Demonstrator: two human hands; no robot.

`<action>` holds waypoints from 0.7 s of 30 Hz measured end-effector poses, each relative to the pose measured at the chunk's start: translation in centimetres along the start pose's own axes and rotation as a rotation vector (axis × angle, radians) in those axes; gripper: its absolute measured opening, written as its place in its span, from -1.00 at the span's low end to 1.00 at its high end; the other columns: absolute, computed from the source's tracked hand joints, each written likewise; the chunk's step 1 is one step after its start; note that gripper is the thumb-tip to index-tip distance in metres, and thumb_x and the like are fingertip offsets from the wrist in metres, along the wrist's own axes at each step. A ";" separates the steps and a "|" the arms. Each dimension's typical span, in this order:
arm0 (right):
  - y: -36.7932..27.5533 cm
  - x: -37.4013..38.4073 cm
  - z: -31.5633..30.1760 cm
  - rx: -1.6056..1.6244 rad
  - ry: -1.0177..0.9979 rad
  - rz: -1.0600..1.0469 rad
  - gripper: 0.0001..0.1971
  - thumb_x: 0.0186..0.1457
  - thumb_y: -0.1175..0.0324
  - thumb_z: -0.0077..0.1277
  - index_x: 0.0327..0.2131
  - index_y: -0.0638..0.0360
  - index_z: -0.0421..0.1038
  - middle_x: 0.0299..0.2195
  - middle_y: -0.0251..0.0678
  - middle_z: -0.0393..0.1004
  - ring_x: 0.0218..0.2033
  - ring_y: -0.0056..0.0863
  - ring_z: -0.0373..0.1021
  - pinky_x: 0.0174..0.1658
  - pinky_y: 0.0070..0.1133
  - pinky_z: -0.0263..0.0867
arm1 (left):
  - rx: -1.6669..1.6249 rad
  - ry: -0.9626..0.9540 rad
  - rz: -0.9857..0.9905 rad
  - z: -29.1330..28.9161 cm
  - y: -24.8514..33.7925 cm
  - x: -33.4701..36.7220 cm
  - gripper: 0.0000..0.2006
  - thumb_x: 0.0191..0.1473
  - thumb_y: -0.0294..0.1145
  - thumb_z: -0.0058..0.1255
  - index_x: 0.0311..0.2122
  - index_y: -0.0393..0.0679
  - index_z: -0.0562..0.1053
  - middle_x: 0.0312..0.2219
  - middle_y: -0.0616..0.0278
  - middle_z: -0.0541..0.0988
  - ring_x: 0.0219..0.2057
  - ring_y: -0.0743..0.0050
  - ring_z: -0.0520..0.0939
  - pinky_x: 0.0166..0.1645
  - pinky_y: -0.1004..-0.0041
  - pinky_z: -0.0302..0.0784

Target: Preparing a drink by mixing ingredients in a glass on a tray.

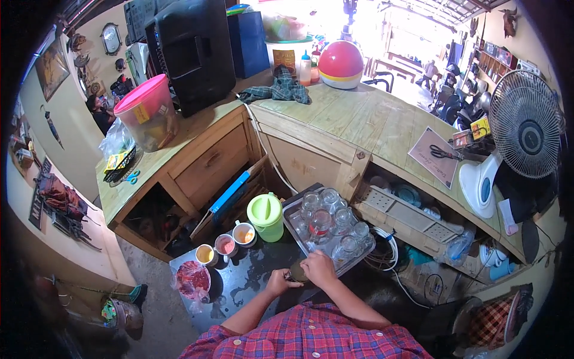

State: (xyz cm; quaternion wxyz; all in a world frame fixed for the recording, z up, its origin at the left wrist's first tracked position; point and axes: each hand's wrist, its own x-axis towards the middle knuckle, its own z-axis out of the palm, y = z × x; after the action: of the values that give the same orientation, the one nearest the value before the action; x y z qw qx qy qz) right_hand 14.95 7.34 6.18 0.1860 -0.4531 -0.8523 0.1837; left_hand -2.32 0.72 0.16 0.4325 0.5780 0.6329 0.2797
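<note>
My left hand [281, 282] is closed above the near edge of the dark, wet tabletop [251, 272], with something small and dark at its fingers. Close by on its right, my right hand [318, 267] curls its fingers down over a brownish thing that I cannot make out. Just beyond it lies a metal tray [293, 222] of upturned clear glass mugs [347, 248]. A lime-green lidded pitcher [266, 221] stands left of the tray. Three cups stand in a slanting row: one with yellow contents [206, 255], a pink-filled one [225, 246] and an orange-filled one [244, 234].
A red dish with clear plastic [192, 280] sits at the table's left corner. Beyond runs a wooden counter [359, 116] bearing a black speaker [194, 57], a red-and-white ball-shaped container [341, 64], scissors [445, 154] and a fan [529, 128]. A white cable [394, 272] hangs right of the tray.
</note>
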 end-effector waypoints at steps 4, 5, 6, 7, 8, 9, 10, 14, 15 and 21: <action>-1.8 0.3 -2.4 0.077 -0.079 0.035 -0.83 -0.11 0.28 0.15 -0.55 0.18 0.57 -0.49 -0.17 0.52 -0.42 -0.17 0.46 -0.29 -0.31 0.40 | 0.071 0.004 0.002 0.0 -0.6 0.0 -0.57 -0.34 -0.18 0.46 -0.47 -0.30 0.52 -0.59 0.16 0.59 -0.59 0.61 0.46 -0.41 0.39 0.45; -1.4 0.3 -2.0 0.076 -0.077 0.037 -0.83 -0.11 0.28 0.15 -0.55 0.18 0.57 -0.49 -0.17 0.52 -0.42 -0.17 0.46 -0.29 -0.31 0.40 | 0.071 0.003 0.005 0.1 -0.6 0.0 -0.57 -0.34 -0.18 0.46 -0.47 -0.30 0.52 -0.59 0.16 0.59 -0.59 0.61 0.46 -0.41 0.39 0.45; -0.9 0.2 -1.3 0.011 -0.006 -0.005 -0.83 -0.12 0.27 0.15 -0.54 0.17 0.57 -0.48 -0.17 0.52 -0.42 -0.16 0.46 -0.29 -0.30 0.40 | 0.021 0.003 0.013 0.1 -0.6 0.0 -0.57 -0.34 -0.18 0.46 -0.46 -0.30 0.52 -0.59 0.16 0.60 -0.59 0.61 0.46 -0.41 0.39 0.45; -0.8 0.2 -1.1 -0.053 0.062 -0.047 -0.82 -0.12 0.26 0.16 -0.54 0.17 0.57 -0.48 -0.16 0.52 -0.43 -0.14 0.47 -0.29 -0.29 0.40 | -0.030 0.004 0.020 0.2 -0.7 -0.1 -0.56 -0.34 -0.17 0.46 -0.45 -0.30 0.53 -0.59 0.16 0.60 -0.59 0.61 0.47 -0.40 0.39 0.46; -0.7 0.1 -1.0 -0.053 0.062 -0.047 -0.82 -0.12 0.26 0.16 -0.54 0.17 0.57 -0.48 -0.16 0.52 -0.43 -0.14 0.47 -0.29 -0.29 0.40 | -0.030 0.004 0.019 0.2 -0.8 0.0 -0.56 -0.34 -0.17 0.46 -0.45 -0.30 0.53 -0.59 0.16 0.60 -0.59 0.61 0.47 -0.40 0.39 0.46; -0.6 0.0 -0.9 0.006 -0.095 0.041 -0.83 -0.12 0.26 0.16 -0.53 0.15 0.58 -0.48 -0.18 0.52 -0.40 -0.16 0.47 -0.28 -0.30 0.39 | 0.017 0.000 0.027 0.2 -0.9 0.1 -0.57 -0.34 -0.19 0.46 -0.44 -0.30 0.53 -0.58 0.16 0.60 -0.58 0.61 0.48 -0.40 0.39 0.46; -0.7 0.1 -0.9 0.065 -0.252 0.128 -0.84 -0.11 0.27 0.15 -0.51 0.14 0.59 -0.48 -0.19 0.52 -0.38 -0.17 0.47 -0.27 -0.30 0.39 | 0.064 -0.002 0.034 0.2 -1.0 0.3 -0.57 -0.34 -0.20 0.46 -0.43 -0.30 0.54 -0.57 0.17 0.61 -0.57 0.62 0.49 -0.39 0.40 0.47; -1.0 0.1 -0.9 0.073 0.087 -0.052 -0.86 -0.11 0.28 0.15 -0.53 0.13 0.59 -0.51 -0.21 0.52 -0.37 -0.19 0.46 -0.25 -0.33 0.39 | -0.073 0.002 0.041 0.5 -1.7 0.1 -0.59 -0.33 -0.24 0.46 -0.42 -0.31 0.54 -0.56 0.18 0.62 -0.55 0.64 0.51 -0.38 0.41 0.48; -0.9 0.2 -0.7 0.003 -0.049 0.058 -0.86 -0.11 0.28 0.15 -0.54 0.13 0.59 -0.51 -0.20 0.51 -0.38 -0.20 0.45 -0.25 -0.34 0.38 | -0.095 0.010 0.064 0.7 -1.8 0.3 -0.60 -0.32 -0.25 0.46 -0.42 -0.30 0.54 -0.55 0.18 0.62 -0.54 0.65 0.51 -0.38 0.41 0.48; 0.0 0.0 0.3 -0.028 -0.011 0.008 -0.82 -0.11 0.25 0.15 -0.56 0.14 0.58 -0.49 -0.16 0.51 -0.42 -0.17 0.45 -0.25 -0.32 0.37 | -0.104 -0.009 0.064 0.3 -0.8 0.2 -0.60 -0.31 -0.25 0.46 -0.42 -0.31 0.54 -0.55 0.17 0.62 -0.53 0.65 0.52 -0.38 0.42 0.47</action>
State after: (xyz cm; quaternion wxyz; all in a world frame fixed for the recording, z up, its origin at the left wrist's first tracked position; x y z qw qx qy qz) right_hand 14.86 7.28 5.95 0.1743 -0.4580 -0.8539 0.1750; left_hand -2.43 0.71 -0.67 0.4556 0.5761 0.5967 0.3232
